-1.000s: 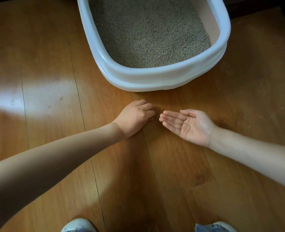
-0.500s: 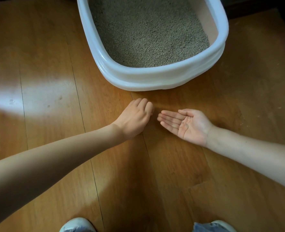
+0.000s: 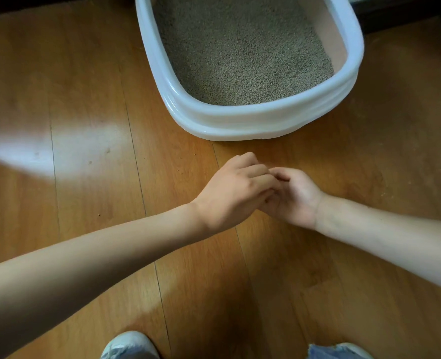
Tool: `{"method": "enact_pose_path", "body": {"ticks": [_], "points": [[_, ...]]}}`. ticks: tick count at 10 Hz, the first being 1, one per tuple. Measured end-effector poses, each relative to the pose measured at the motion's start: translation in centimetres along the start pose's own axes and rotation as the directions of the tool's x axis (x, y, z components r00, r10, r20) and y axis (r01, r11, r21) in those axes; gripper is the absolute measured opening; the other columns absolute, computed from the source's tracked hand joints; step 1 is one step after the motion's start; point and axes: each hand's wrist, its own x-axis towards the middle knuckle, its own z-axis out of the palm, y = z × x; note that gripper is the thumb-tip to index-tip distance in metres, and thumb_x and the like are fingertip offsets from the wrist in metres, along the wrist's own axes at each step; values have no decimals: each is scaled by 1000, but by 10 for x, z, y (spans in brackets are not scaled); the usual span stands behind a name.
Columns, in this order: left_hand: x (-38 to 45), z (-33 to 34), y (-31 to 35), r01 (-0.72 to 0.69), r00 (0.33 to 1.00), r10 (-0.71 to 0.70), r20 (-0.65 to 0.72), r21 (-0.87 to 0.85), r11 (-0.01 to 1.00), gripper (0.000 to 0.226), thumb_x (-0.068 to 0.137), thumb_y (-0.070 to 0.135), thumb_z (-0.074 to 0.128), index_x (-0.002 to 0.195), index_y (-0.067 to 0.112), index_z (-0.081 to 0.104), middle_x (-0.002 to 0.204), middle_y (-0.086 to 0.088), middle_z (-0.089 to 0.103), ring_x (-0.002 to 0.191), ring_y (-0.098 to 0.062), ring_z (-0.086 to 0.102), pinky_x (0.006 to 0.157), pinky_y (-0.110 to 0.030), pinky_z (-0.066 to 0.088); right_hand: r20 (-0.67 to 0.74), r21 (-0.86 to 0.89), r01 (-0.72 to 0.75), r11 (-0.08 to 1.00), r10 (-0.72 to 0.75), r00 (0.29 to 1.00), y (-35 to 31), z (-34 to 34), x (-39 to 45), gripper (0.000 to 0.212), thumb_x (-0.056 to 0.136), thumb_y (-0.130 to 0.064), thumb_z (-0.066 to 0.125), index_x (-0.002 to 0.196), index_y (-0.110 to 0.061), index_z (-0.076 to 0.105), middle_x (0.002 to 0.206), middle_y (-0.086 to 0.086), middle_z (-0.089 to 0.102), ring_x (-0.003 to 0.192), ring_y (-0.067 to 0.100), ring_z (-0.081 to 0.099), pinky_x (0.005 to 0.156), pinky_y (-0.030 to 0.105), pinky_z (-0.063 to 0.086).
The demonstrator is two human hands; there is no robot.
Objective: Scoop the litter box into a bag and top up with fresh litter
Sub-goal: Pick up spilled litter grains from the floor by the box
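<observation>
The litter box (image 3: 255, 120), white with a rounded rim, sits on the wooden floor (image 3: 84, 229) at the top of the view, and grey-brown litter (image 3: 240, 55) fills its bottom up to the near wall, while the far right inner wall shows bare pale plastic. Just in front of the box, both hands meet low over the floor. The right hand (image 3: 295, 196) lies palm up, cupped loosely with its fingers gently bent, and the left hand (image 3: 236, 189) is laid over its fingers, back up, with its own fingers curled down into the cupped palm. Whether the left hand pinches anything there cannot be told, since its fingertips are hidden between the two hands (the palm of the right hand is mostly covered too). Both forearms are bare and reach in from the lower corners. A few small grains (image 3: 99, 215) lie scattered on the boards to the left of the hands, well apart from the box. A pale shoe (image 3: 128, 345) and a frayed denim hem (image 3: 328, 352) show at the bottom edge, and a bright patch of light (image 3: 59, 146) falls across the floor on the left
</observation>
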Motion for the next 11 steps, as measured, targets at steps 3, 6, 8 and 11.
{"method": "enact_pose_path", "body": {"ticks": [3, 6, 8, 11], "points": [[-35, -7, -56, 432, 902, -432, 0, 42, 901, 14, 86, 18, 68, 98, 11, 65, 91, 0, 60, 83, -15, 46, 74, -23, 38, -29, 70, 17, 997, -15, 999, -10, -16, -7, 46, 99, -16, 31, 111, 14, 63, 119, 28, 63, 106, 38, 65, 89, 47, 53], [-49, 9, -73, 411, 887, -422, 188, 98, 907, 53, 71, 28, 82, 118, 10, 64, 100, -6, 56, 89, -24, 51, 77, -30, 45, -59, 72, 18, 997, -14, 998, -10, -21, -10, 47, 99, -18, 30, 108, 13, 64, 119, 26, 63, 107, 36, 65, 89, 46, 53], [-42, 16, -80, 341, 918, -341, 201, 33, 939, 35, 78, 21, 76, 111, 9, 69, 98, -5, 60, 89, -24, 55, 78, -36, 49, -56, 79, 10, 997, -6, 998, -11, -21, -8, 47, 99, -18, 30, 109, 14, 64, 119, 27, 63, 107, 37, 65, 89, 47, 52], [-31, 22, -82, 155, 965, -169, 202, 83, 984, 22, 88, 26, 56, 88, 10, 72, 84, -2, 62, 75, -23, 55, 65, -37, 48, -67, 74, 10, 997, -5, 998, -11, -22, -4, 47, 99, -18, 30, 108, 14, 64, 118, 27, 64, 105, 36, 66, 88, 46, 54]]}}
